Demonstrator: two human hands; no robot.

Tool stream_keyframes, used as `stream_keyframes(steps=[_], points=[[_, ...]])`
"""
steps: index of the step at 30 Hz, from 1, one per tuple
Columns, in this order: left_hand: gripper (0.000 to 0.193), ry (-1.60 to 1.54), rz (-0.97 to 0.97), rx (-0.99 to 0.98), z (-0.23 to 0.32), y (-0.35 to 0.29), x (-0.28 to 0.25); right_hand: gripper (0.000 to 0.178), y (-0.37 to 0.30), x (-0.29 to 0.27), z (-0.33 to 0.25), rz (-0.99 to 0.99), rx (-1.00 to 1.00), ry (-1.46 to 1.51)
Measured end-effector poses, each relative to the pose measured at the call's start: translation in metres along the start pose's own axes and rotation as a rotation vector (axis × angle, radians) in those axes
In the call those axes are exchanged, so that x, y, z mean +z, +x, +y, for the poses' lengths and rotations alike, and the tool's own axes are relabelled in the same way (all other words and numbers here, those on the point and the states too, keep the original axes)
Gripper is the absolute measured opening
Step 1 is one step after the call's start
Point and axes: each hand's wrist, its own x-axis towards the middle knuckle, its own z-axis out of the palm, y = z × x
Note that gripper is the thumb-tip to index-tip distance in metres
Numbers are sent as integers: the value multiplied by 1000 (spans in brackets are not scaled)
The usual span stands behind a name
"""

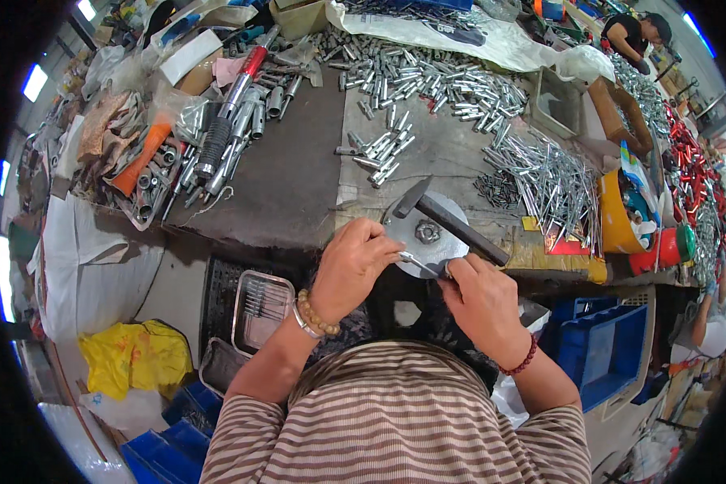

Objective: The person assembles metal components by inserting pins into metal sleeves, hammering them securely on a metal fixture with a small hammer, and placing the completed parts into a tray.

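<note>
Over the near edge of a round grey metal plate (450, 211), both my hands work on a slim silvery metal rod (418, 263). My left hand (353, 264) pinches the rod's left end between thumb and fingertips. At its other end, my right hand (482, 297) has its fingers closed round the rod, hiding that tip. Whether the rod is one piece or two joined parts I cannot tell. A hammer (464, 231) lies across the plate, its dark head to the upper left. Between hammer and hands, a small knobbly metal block (427, 232) sits on the plate.
Beyond the plate lie short metal sleeves (387, 149), and thin metal rods (552, 181) are heaped to the right. Tools (226, 121) crowd the bench's left side. A yellow tub (621, 214) stands at right. Below the bench are a metal tray (264, 310) and blue bins (601, 355).
</note>
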Motion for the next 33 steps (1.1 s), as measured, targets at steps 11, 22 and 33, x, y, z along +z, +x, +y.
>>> stream_keyframes(steps=[11,22,33], points=[[44,-721,107,-661,35,-43,30,23,-19,6,-19,-161,376,521],[53,-964,241,-702,32,-60,30,23,-27,35,-40,-132,300,510],[55,-738,558,-950,-37,-122,-31,24,1,34,-12,-34,468,869]])
